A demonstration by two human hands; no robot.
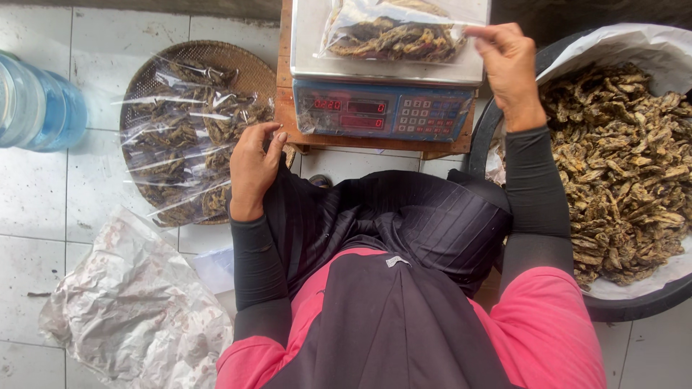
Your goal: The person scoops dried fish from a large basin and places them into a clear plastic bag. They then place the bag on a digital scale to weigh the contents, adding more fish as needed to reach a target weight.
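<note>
The right hand (509,68) pinches the top edge of the bag (393,32) lying on the scale (386,108). The left hand (254,169) rests half-curled on the knee, holding nothing, just beside the tray (238,61). The basin (483,133) crowds the scale's right side.

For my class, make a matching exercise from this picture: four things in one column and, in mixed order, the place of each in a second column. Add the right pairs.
Things
1. clear bag of dried fish
2. woven tray
3. water bottle
4. black tub

Places
A. far left on the tiles
B. on the scale
C. right of the person
D. left of the scale, holding filled bags

Pairs: 1-B, 2-D, 3-A, 4-C
</note>
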